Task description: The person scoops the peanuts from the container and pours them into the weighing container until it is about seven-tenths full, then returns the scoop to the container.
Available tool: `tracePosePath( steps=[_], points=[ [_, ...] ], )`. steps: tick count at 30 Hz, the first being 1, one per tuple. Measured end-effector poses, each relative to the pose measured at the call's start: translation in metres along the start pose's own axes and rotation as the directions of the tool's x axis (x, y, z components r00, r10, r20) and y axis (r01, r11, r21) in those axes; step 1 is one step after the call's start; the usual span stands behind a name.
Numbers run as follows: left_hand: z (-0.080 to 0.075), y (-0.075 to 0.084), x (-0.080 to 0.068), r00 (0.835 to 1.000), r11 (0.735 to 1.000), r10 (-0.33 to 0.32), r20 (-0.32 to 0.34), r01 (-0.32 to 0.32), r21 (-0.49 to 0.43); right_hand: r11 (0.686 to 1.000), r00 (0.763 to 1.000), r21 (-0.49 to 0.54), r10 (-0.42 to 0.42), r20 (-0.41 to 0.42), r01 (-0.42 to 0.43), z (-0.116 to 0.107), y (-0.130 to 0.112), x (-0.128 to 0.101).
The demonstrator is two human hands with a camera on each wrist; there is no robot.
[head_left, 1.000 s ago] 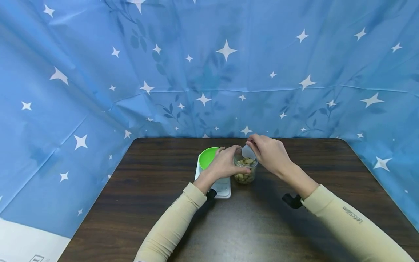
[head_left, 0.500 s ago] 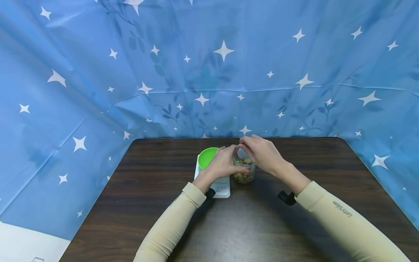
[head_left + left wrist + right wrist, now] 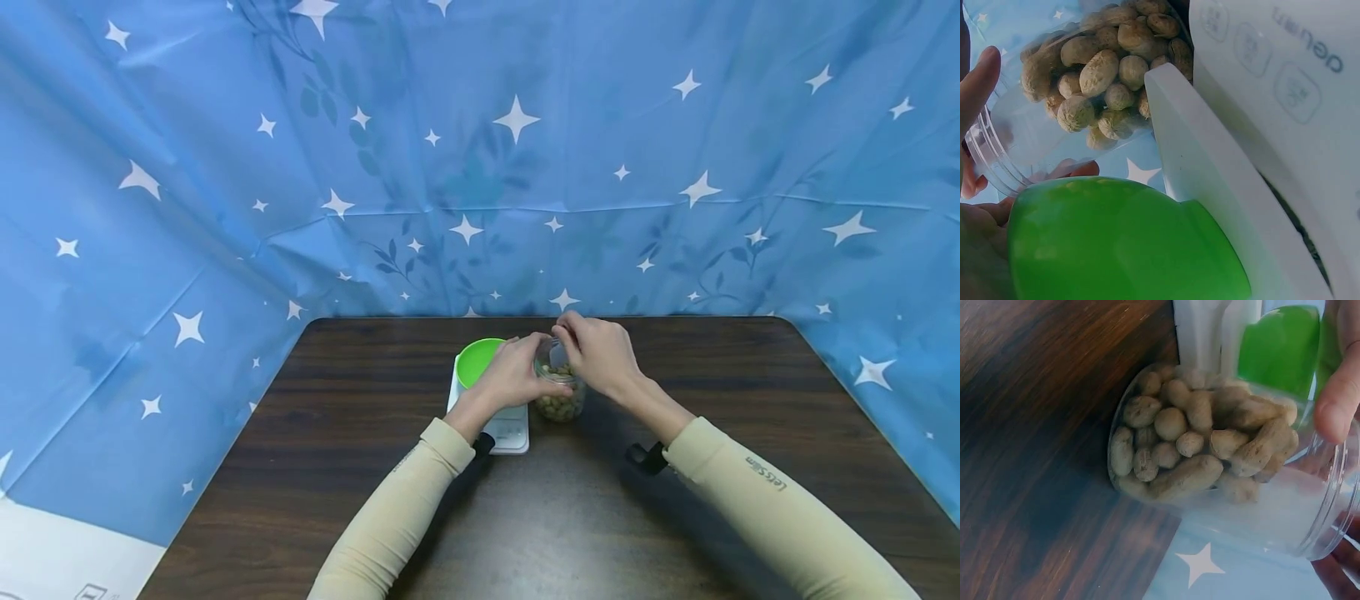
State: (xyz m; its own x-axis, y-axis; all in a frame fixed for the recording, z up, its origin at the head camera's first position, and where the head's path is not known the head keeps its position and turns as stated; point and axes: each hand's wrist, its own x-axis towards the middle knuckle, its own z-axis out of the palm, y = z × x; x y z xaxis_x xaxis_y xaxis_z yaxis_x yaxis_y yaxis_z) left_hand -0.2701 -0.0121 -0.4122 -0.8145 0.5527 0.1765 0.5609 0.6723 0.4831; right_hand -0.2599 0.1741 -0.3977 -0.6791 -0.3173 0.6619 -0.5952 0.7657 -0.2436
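Peanuts (image 3: 1194, 437) in their shells occupy the lower part of one clear jar (image 3: 1272, 515), which stands upright on the table (image 3: 300, 467) at the thumb side of my left hand (image 3: 516, 375) and directly below my right hand (image 3: 600, 354). The jar's upper wall is bare above the nuts. My left hand is spread in an arch, thumb and fingers curved to opposite sides of the ringed neck, and has hold of it. My right hand is closed to a pinch at the jar's mouth; from its fingertips one pale, translucent scoop (image 3: 558, 354) reaches down inside. Whether the scoop bears any nuts, I cannot tell. One green bowl (image 3: 474, 358), its visible interior bare, sits just beyond my left hand, partly hidden by the fingers. It rests on one white scale (image 3: 510, 429), which lies partly under my left hand and wrist, just beside the jar. Count: containers, two; scale, one; scoop, one; hands, two, each with a beige sleeve behind it. Peanuts are many and overlap, so an exact number cannot be certified.
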Motion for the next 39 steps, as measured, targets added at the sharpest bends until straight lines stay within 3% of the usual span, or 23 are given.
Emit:
tracePosePath(
  steps=[7,20,27,35,39],
  points=[
    [-0.001,0.0,-0.001,1.0,0.999,-0.014,0.005,0.014,-0.042,0.995,0.994,0.035,0.099,-0.056,-0.097,-0.003,-0.001,0.005],
    [-0.001,-0.002,0.001,1.0,0.998,0.0,-0.03,-0.001,-0.062,0.986,0.979,0.08,0.159,-0.127,-0.149,-0.009,-0.001,0.009],
    [0.002,-0.001,-0.001,1.0,0.995,-0.003,-0.011,0.002,-0.095,0.976,0.966,0.11,0.205,-0.155,-0.19,-0.008,-0.001,0.006],
    [0.002,-0.003,-0.001,1.0,0.996,0.007,-0.024,-0.009,-0.092,0.972,0.952,0.12,0.224,-0.206,-0.203,-0.01,0.001,0.008],
    [0.002,-0.002,0.0,1.0,0.996,0.002,-0.022,-0.004,-0.093,0.977,0.965,0.122,0.196,-0.176,-0.176,-0.01,0.003,0.008]
  ],
)
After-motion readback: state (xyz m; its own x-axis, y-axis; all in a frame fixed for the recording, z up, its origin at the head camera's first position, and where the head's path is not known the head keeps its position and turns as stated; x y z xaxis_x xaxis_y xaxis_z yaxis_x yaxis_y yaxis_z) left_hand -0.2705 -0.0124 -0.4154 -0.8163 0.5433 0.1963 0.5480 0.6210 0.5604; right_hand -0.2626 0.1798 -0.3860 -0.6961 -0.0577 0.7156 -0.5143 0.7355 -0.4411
